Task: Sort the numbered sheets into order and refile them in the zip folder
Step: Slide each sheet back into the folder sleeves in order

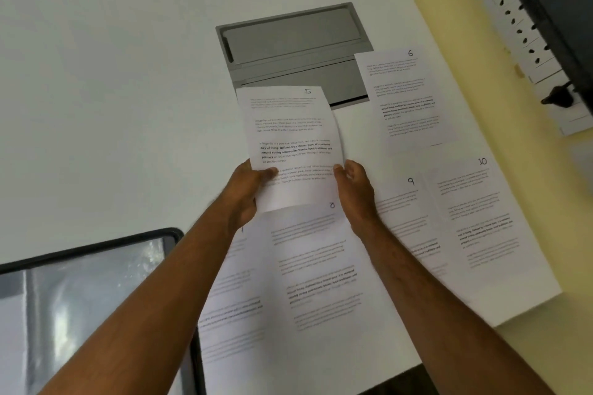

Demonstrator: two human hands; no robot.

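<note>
Sheet 5 (288, 125), on top of what may be a small stack, is lifted above the white desk. My left hand (248, 191) grips its lower left edge with the thumb on the paper. My right hand (354, 189) grips the lower right edge. Sheet 6 (407, 96) lies at the back right. In a nearer row lie sheet 8 (314, 266), sheet 9 (404, 212) and sheet 10 (481, 215). One more sheet (231, 305) lies left of sheet 8, its number hidden by my left arm. The clear zip folder (80, 305) with black edging lies at the near left.
A grey recessed cable box (288, 42) is set into the white desk (112, 90) behind the sheets. A white power strip (526, 29) runs along the yellow wall on the right, under a dark panel. The desk's right edge passes close to sheet 10.
</note>
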